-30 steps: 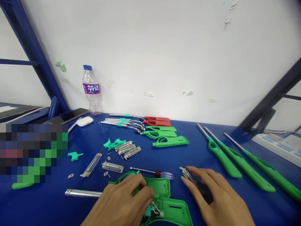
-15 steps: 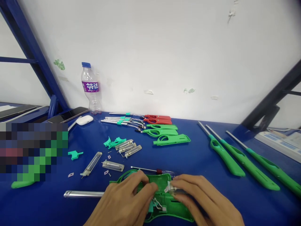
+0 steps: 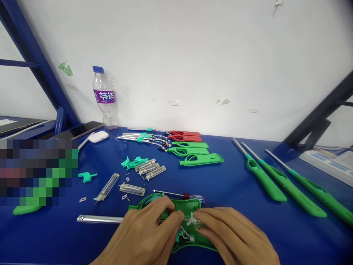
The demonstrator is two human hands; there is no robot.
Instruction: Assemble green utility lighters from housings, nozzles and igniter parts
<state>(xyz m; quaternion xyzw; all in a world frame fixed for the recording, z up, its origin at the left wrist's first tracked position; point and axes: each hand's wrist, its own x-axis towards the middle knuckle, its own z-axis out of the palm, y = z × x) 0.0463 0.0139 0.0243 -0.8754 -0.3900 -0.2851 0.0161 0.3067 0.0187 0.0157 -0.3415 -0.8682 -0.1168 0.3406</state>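
A green lighter casing (image 3: 180, 248) lies opened in two halves, insides up, at the front of the table. My left hand (image 3: 149, 228) is closed over its left part, fingers curled and tips partly hidden. From under that hand a metal lighter tube (image 3: 100, 219) points left. White wires (image 3: 186, 233) show inside the lower half. My right hand (image 3: 234, 233) pinches a clear fuel tank (image 3: 197, 221) above the casing's right part, its small fitted end facing my left fingers. Just behind the casing lies a screwdriver (image 3: 187, 195) with a clear handle.
Several clear fuel tanks (image 3: 132, 189), teal triggers (image 3: 135, 162) and tiny screws lie to the left. Behind are green casing halves (image 3: 202, 159), red casings (image 3: 186, 138) and metal tubes. Assembled green lighters (image 3: 266, 180) lie right. A bottle (image 3: 106, 99) stands by the wall.
My right hand has brought the fuel tank slightly left, closer to my left fingers. The camera view has tilted a little, showing more of the screwdriver handle.
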